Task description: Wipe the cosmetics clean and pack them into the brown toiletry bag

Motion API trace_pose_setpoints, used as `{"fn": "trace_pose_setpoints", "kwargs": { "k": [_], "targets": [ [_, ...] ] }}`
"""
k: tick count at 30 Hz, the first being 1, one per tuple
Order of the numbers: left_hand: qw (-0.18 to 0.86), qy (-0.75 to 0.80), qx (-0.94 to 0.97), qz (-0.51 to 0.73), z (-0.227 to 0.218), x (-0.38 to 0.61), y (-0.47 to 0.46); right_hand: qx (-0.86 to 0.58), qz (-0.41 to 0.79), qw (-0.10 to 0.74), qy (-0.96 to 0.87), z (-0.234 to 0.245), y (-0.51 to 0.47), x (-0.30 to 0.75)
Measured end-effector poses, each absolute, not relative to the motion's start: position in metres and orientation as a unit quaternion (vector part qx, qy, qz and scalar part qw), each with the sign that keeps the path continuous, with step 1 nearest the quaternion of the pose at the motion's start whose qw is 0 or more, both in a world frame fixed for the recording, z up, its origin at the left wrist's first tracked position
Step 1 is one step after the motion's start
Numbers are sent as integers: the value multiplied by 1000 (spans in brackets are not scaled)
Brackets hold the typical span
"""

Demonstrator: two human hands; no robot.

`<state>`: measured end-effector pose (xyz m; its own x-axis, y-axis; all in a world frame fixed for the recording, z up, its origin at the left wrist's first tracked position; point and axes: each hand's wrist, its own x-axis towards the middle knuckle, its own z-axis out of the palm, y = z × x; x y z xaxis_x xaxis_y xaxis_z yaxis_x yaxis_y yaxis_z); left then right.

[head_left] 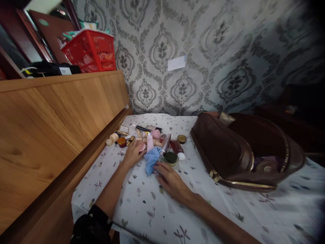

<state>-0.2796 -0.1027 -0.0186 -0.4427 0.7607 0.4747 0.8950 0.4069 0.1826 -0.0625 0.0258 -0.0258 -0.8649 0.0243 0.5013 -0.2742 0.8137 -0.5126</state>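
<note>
My left hand point(133, 155) is closed on a small pink round item point(142, 147) among the cosmetics. In my right hand point(172, 179), the fingertips pinch the lower edge of a crumpled blue cloth point(151, 160). Just behind the cloth is a pale pink tube point(150, 141). A silver tube point(166, 145), a dark red tube point(177, 149) with a white cap and a dark green-lidded jar point(170, 158) lie to its right. Left of my left hand are an amber jar point(122, 142) and a gold-and-black lipstick-like tube point(130, 140).
A large brown bag point(225, 149) lies unzipped on the right of the patterned white cloth point(149, 210). A wooden panel point(63, 122) borders the left side, with a red basket point(92, 51) on top. The patterned wall point(162, 84) stands behind.
</note>
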Motion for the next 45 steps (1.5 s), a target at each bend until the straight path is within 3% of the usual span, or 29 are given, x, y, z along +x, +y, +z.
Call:
{"fn": "trace_pose_setpoints", "kwargs": {
  "k": [14,30,36,45],
  "targets": [
    [275,-865,-340,-247,-13,-316,-123,58,328,225,-916,-30,25,-53],
    [274,-882,-252,-290,-17,-334,-141,48,335,232,-912,-20,20,-50],
    [279,-827,-340,-351,0,-304,-125,43,339,237,-909,-19,20,-50],
    [161,-796,-474,-341,15,-266,-113,44,337,247,-907,-22,22,-53]
  ]
}}
